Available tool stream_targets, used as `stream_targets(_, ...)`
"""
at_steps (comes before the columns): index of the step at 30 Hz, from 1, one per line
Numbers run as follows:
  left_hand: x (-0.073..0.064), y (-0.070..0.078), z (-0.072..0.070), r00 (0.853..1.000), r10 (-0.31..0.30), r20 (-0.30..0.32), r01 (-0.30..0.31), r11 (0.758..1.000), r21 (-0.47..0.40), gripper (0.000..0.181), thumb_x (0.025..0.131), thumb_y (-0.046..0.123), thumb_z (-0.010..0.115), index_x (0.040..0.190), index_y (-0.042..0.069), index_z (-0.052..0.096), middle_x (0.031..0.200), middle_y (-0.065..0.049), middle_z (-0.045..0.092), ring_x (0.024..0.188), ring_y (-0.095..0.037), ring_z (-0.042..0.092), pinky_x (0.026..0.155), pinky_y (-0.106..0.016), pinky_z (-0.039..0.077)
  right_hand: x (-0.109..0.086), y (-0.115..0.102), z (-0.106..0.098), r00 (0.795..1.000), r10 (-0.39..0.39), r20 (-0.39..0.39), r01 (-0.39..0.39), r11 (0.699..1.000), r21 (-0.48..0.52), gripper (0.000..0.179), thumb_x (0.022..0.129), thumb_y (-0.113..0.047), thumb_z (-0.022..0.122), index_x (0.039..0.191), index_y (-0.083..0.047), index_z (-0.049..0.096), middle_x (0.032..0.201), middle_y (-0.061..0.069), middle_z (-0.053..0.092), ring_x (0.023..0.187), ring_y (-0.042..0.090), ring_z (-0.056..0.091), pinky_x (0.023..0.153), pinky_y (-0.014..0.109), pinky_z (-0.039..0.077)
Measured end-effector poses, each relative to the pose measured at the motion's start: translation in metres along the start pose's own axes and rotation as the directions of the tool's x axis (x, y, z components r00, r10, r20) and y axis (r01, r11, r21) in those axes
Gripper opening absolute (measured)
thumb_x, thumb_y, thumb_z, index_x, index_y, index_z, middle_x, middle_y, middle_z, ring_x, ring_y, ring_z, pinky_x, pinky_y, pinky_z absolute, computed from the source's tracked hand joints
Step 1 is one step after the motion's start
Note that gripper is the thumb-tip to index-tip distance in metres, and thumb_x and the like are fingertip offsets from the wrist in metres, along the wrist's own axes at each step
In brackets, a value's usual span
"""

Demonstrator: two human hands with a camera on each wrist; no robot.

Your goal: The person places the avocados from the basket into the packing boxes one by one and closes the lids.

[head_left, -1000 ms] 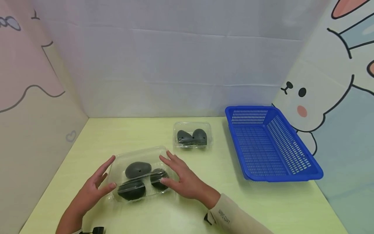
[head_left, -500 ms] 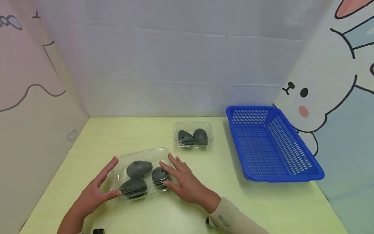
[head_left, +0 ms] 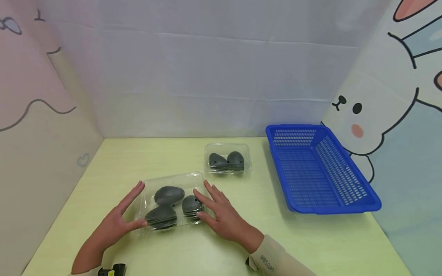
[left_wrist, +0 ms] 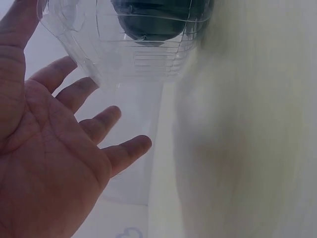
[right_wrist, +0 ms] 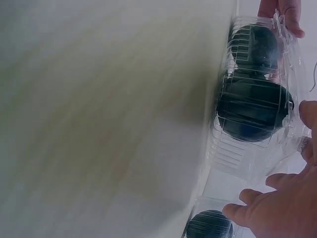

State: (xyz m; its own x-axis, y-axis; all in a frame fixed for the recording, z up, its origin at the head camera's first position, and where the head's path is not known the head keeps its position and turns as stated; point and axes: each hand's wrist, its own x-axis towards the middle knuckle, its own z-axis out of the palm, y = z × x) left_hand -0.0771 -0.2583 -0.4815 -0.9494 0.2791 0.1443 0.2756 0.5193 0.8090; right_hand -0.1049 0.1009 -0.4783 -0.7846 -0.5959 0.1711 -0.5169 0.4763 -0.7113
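Note:
A clear plastic clamshell box stands on the table at front left, set slightly askew. Through its lid show three dark grey-green, pear-shaped fruits like avocados. My left hand is at the box's left side, fingers straight along the far corner and thumb tip at the near one. On the opposite side my right hand is spread, its fingertips right at the box's right edge and its thumb near the front. In the right wrist view the lid rim lies between both hands.
A smaller clear box with two similar dark fruits sits farther back, near the white cloth wall. To the right stands a blue perforated plastic basket. Printed cartoon panels close off the table's sides.
The box has slid a little to the right and slightly away, and both hands have moved along with it. The left fingers and thumb have come closer to its left side.

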Motion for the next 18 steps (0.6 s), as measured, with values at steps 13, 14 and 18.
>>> stream_targets(13,-0.004,0.009,-0.014,0.991,-0.132,-0.003,0.132,0.988,-0.08,0.079,0.106,0.014,0.059,0.166,0.011,0.009,0.162,-0.03,0.026,0.126,0.007,0.05,0.091,-0.014,0.048,0.001,0.003,-0.014,0.975,0.217,-0.054,-0.18,0.904,0.387,0.069,0.108,-0.034,0.057,0.165,-0.027,0.021,0.158,0.013,0.038,0.134,0.032,0.051,0.105,0.053,0.046)
stream_targets(14,-0.005,0.009,-0.016,0.984,-0.18,-0.002,0.179,0.98,-0.083,0.072,0.109,0.018,0.054,0.165,0.006,0.01,0.16,-0.032,0.031,0.122,0.004,0.054,0.088,-0.017,0.051,0.002,0.003,-0.016,0.967,0.249,-0.053,-0.201,0.875,0.442,0.068,0.108,-0.032,0.056,0.165,-0.024,0.021,0.153,0.015,0.044,0.126,0.033,0.057,0.1,0.051,0.05)
stream_targets(18,-0.007,0.01,-0.021,0.911,-0.41,0.049,0.413,0.902,-0.128,0.065,0.114,0.038,0.039,0.159,-0.006,0.023,0.14,-0.031,0.055,0.105,-0.02,0.068,0.076,-0.032,0.06,0.001,0.005,-0.023,0.94,0.342,0.015,-0.289,0.769,0.57,0.062,0.109,-0.028,0.056,0.162,-0.013,0.027,0.125,0.02,0.062,0.101,0.037,0.068,0.083,0.049,0.058)
